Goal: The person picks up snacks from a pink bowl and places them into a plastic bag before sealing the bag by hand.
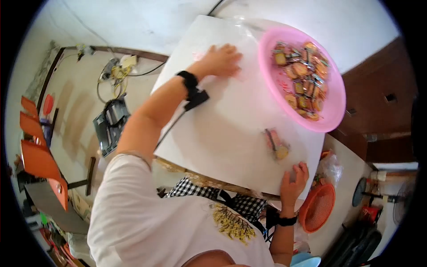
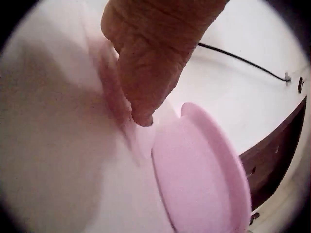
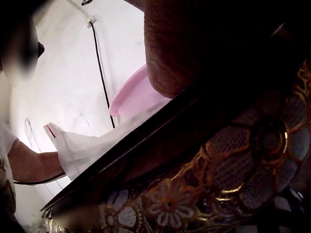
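Observation:
My left hand [image 1: 220, 62] reaches across the white tabletop [image 1: 213, 129], its fingers spread over a thin translucent plastic bag with pinkish print. In the left wrist view the thumb points down beside this pinkish plastic [image 2: 114, 87]. A white translucent bag [image 3: 80, 150] with a red mark covers that hand in the right wrist view. At the table's near right edge rests my right hand [image 1: 294, 182], fingers loosely bent and holding nothing. Just beyond it lie small clear-wrapped snacks [image 1: 281, 152], one yellowish, one pinkish. A pink basin [image 1: 336, 100] of many wrapped snacks stands at the far right.
An orange-red plastic basket [image 1: 318, 209] sits below the table on the right. Left of the table, a grey plastic case [image 1: 111, 127] and yellow cables [image 1: 119, 73] lie on the floor. A patterned cloth [image 3: 170, 204] hangs at the table's near edge.

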{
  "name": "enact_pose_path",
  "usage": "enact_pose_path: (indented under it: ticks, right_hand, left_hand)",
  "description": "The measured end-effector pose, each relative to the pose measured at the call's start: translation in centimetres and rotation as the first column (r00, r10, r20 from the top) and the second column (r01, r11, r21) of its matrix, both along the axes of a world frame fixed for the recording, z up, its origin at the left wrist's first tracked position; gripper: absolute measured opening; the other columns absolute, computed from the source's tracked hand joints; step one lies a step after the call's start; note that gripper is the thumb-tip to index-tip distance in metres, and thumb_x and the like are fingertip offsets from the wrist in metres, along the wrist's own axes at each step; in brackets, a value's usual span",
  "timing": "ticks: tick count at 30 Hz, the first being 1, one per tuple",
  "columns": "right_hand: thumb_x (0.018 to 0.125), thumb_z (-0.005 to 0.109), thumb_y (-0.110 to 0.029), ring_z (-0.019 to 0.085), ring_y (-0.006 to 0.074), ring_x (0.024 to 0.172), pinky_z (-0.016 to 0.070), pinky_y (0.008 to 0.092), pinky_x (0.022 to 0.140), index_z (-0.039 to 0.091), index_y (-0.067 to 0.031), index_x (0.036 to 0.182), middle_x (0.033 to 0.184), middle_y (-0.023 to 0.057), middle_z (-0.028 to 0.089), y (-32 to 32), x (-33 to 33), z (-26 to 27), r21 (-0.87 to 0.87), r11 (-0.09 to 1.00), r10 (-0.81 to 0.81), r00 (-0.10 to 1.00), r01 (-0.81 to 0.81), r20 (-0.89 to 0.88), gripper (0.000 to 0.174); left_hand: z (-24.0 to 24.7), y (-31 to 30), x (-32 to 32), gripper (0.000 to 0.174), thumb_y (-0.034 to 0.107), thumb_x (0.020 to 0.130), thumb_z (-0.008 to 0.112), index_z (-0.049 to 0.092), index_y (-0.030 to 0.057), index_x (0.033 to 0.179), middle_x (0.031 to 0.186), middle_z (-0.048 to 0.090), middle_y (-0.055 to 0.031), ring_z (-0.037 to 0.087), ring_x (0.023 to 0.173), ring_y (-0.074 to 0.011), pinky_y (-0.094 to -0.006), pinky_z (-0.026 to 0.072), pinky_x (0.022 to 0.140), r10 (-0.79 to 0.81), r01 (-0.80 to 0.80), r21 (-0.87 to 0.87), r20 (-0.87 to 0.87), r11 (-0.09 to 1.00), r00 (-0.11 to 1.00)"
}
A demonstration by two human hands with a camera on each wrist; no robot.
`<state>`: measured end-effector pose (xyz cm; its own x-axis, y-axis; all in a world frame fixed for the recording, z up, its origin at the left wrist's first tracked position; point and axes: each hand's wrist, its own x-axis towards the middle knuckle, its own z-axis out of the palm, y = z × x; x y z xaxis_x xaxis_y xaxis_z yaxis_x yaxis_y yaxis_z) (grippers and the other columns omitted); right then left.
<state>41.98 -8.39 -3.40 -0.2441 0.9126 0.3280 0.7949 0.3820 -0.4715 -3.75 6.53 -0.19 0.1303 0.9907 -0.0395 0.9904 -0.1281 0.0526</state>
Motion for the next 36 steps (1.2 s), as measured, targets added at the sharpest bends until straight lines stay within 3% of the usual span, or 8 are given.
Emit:
enact_pose_path:
  ticks: [4, 21, 25, 29, 31, 32, 33, 36]
  right_hand:
    - [0.081, 0.063, -0.003, 0.045, 0.0379, 0.123, 0.0389, 0.0452, 0.103, 0.056, 0.0038, 0.109, 0.131, 0.0217, 0.048, 0.2, 0.0, -1.0, -0.012, 1.000, 0.004, 1.000, -0.003, 0.026, 0.029]
    - [0.087, 0.057, -0.006, 0.049, 0.0346, 0.117, 0.0384, 0.0415, 0.102, 0.057, 0.0045, 0.109, 0.126, 0.0194, 0.052, 1.4, 1.0, -1.8, 0.038, 0.997, 0.057, 0.994, -0.061, 0.096, 0.025]
    - [0.086, 0.057, -0.006, 0.049, 0.0355, 0.117, 0.0389, 0.0428, 0.101, 0.056, 0.0047, 0.109, 0.125, 0.0207, 0.052, 1.3, 0.6, -1.6, 0.041, 0.998, 0.048, 0.996, -0.051, 0.078, 0.026]
    - [0.086, 0.056, -0.005, 0.049, 0.0361, 0.116, 0.0385, 0.0426, 0.101, 0.055, 0.0046, 0.108, 0.125, 0.0203, 0.052, 1.9, 1.7, -2.6, 0.021, 0.999, 0.049, 0.999, -0.050, 0.020, 0.024]
    - [0.086, 0.056, -0.005, 0.049, 0.0361, 0.115, 0.0388, 0.0426, 0.101, 0.055, 0.0037, 0.107, 0.125, 0.0202, 0.051, 1.3, 2.0, -2.7, 0.056, 0.995, 0.073, 0.994, -0.078, 0.078, 0.023]
    - [0.086, 0.056, -0.006, 0.049, 0.0361, 0.115, 0.0389, 0.0427, 0.100, 0.055, 0.0032, 0.107, 0.124, 0.0202, 0.051, 1.4, 1.7, -2.6, 0.090, 0.993, 0.065, 0.993, -0.074, 0.102, 0.023]
    - [0.083, 0.057, -0.005, 0.049, 0.0375, 0.116, 0.0382, 0.0441, 0.101, 0.055, 0.0032, 0.105, 0.124, 0.0213, 0.051, 1.3, 1.3, -2.2, 0.073, 0.995, 0.059, 0.995, -0.065, 0.083, 0.024]
    - [0.080, 0.058, -0.004, 0.048, 0.0390, 0.117, 0.0372, 0.0457, 0.101, 0.055, 0.0027, 0.104, 0.123, 0.0223, 0.052, 0.8, 0.1, -0.8, 0.040, 0.999, 0.028, 0.999, -0.030, 0.046, 0.025]
  left_hand:
    - [-2.6, -0.6, 1.9, 0.063, 0.057, 0.091, 0.045, 0.045, 0.0172, 0.140, 0.150, 0.032, -0.0169, 0.025, 0.141, -0.0329, -0.0630, 0.0175, 0.108, 0.050, -0.079, 0.185, 0.157, 0.980, 0.986]
    - [0.0, -10.3, 1.4, 0.066, 0.051, 0.086, 0.059, 0.044, 0.0153, 0.140, 0.147, 0.036, -0.0186, 0.032, 0.136, -0.0347, -0.0593, 0.0295, 0.104, 0.050, -0.139, 0.214, 0.375, 0.967, 0.926]
    - [0.0, -18.3, -5.0, 0.054, 0.034, 0.085, 0.066, 0.052, 0.0064, 0.130, 0.136, 0.047, -0.0192, 0.043, 0.127, -0.0351, -0.0489, 0.0349, 0.105, -0.088, -0.371, 0.582, 0.611, 0.724, 0.787]
    - [-9.7, -27.1, -16.0, 0.040, 0.017, 0.083, 0.064, 0.055, 0.0008, 0.118, 0.118, 0.056, -0.0213, 0.050, 0.112, -0.0375, -0.0462, 0.0401, 0.096, 0.466, -0.868, 0.448, 0.734, 0.215, 0.494]
    - [-12.9, -33.1, -20.2, 0.039, 0.012, 0.086, 0.057, 0.051, 0.0015, 0.123, 0.125, 0.051, -0.0213, 0.045, 0.118, -0.0380, -0.0466, 0.0392, 0.097, 0.886, -0.931, 0.075, 0.288, 0.356, 0.362]
    - [-18.9, -36.1, -22.0, 0.045, 0.011, 0.082, 0.059, 0.049, 0.0038, 0.126, 0.126, 0.050, -0.0182, 0.043, 0.121, -0.0384, -0.0447, 0.0393, 0.099, 0.858, -0.878, 0.362, 0.288, 0.314, 0.425]
    - [-15.8, -37.4, -21.1, 0.050, 0.008, 0.081, 0.060, 0.047, 0.0074, 0.129, 0.130, 0.048, -0.0148, 0.041, 0.127, -0.0352, -0.0451, 0.0390, 0.101, 0.926, -0.927, 0.010, -0.055, 0.374, 0.373]
    - [-19.1, -41.1, -21.0, 0.028, 0.012, 0.091, 0.045, 0.056, 0.0104, 0.117, 0.113, 0.063, -0.0134, 0.057, 0.115, -0.0320, -0.0507, 0.0469, 0.090, 0.920, -0.914, -0.214, -0.115, 0.346, 0.375]
